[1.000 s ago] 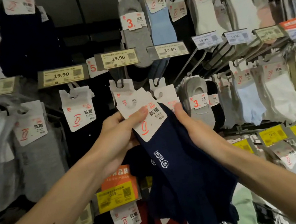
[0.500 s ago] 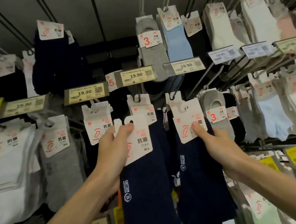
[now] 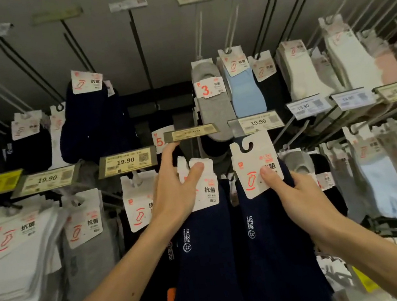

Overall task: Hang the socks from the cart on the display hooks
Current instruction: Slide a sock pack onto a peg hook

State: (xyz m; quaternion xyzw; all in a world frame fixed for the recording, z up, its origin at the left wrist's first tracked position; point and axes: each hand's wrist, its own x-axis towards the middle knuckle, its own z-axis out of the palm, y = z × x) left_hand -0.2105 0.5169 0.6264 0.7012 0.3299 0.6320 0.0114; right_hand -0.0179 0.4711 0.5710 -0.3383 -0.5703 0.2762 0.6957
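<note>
Half a second on, the left hand (image 3: 175, 192) had climbed. Its forefinger now touched the underside of the price tag (image 3: 191, 133), and its thumb lay flat on the card of the left pack (image 3: 205, 239). That pack had risen to sit just below the tag among other cards. Whether the hidden fingers pinched the card from behind could not be told. Below and right of the tag, the right hand (image 3: 294, 195) still pinched the right pack (image 3: 275, 242) by its card, thumb on the front. This pack had risen too, its hook slot just below and right of the tag.
</note>
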